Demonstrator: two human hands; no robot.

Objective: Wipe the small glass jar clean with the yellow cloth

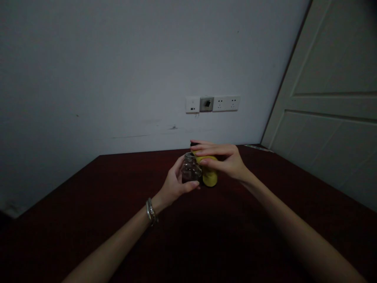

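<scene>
My left hand is wrapped round the side of a clear glass jar, its thumb across the lower front. The jar appears upright above the dark red table. My right hand is closed on a yellow thing with black edges, with the fingers reaching over towards the top of the jar. The yellow thing hangs below the right thumb, close against the jar's right side. It is too dim to tell whether it is a cloth or something firmer. The fingers partly hide the jar's mouth.
The dark red table runs up to a pale wall. White wall sockets and a grey socket with a black piece are beyond my hands. A panelled door stands on the right.
</scene>
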